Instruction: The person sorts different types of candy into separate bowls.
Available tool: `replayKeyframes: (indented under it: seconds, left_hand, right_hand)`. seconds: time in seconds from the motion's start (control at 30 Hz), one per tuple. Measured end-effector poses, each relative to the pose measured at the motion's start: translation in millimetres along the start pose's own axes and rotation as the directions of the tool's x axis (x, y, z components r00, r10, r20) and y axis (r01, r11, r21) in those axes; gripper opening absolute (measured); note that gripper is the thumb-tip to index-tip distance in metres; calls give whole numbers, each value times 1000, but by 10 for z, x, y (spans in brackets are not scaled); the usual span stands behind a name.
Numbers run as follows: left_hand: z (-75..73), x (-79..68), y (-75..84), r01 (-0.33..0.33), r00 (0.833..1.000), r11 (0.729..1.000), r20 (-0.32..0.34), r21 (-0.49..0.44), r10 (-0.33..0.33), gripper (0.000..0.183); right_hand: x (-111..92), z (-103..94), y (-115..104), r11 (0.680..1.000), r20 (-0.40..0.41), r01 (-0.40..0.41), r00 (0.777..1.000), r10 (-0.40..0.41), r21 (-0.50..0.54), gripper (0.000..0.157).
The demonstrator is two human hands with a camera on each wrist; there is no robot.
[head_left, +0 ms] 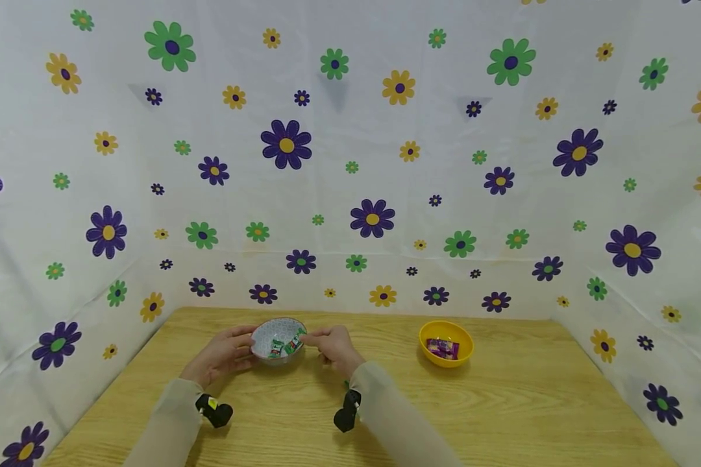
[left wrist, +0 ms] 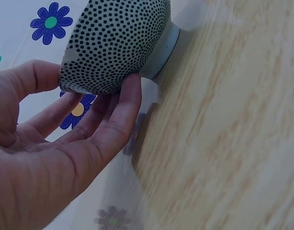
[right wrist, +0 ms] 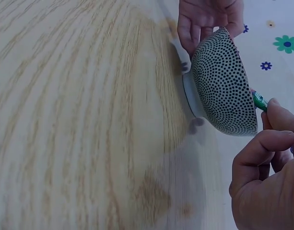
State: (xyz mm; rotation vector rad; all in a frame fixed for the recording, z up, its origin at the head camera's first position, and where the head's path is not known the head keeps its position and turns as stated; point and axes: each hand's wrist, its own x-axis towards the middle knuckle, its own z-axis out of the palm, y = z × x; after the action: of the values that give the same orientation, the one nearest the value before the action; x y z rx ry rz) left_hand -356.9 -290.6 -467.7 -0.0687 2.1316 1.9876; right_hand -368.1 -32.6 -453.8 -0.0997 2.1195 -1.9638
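The right hand's (head_left: 334, 347) grip pinches one green-wrapped candy (head_left: 295, 340) at the dotted bowl's (left wrist: 118, 43) right rim; the left hand (head_left: 228, 352) grasps that bowl's left side. Another green-wrapped candy (head_left: 276, 348) lies inside. Well right of the dotted bowl, a yellow bowl (head_left: 446, 364) on the worktop (head_left: 502, 408) holds purple-wrapped candies (head_left: 442, 348). Colours look already separated; the pinched candy seems unplaced, its direction unclear.
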Motion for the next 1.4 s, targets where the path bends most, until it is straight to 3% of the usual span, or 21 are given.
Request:
replayKeyframes:
  seconds: [0.27, 0.57, 0.83, 1.07, 1.27, 1.4]
  left_hand:
    - [1, 13, -16, -9, 1000, 1000, 7, -3, 9, 54]
    - [-18, 37, -34, -8, 1000, 1000, 7, -16, 8, 54]
    - [-3, 22, -26, 6, 1000, 1000, 8, -17, -6, 54]
    - [3, 49, -32, 16, 1000, 999, 4, -37, -16, 53]
    - [-2, 45, -31, 9, 1000, 1000, 9, -30, -9, 54]
    - [-4, 37, -26, 5, 1000, 1000, 21, -25, -5, 55]
  right_hand:
    - [14, -9, 39, 1000, 3, 0, 1000, 0, 11, 21]
    - [-37, -140, 8, 1000, 162, 0, 987, -4, 25, 31]
    - [-19, -284, 17, 999, 197, 27, 980, -22, -24, 32]
    - [-8, -478, 69, 999, 278, 48, 960, -40, -19, 39]
    - [17, -669, 118, 995, 299, 70, 953, -48, -65, 41]
    - [36, -795, 145, 982, 283, 94, 958, -44, -165, 39]
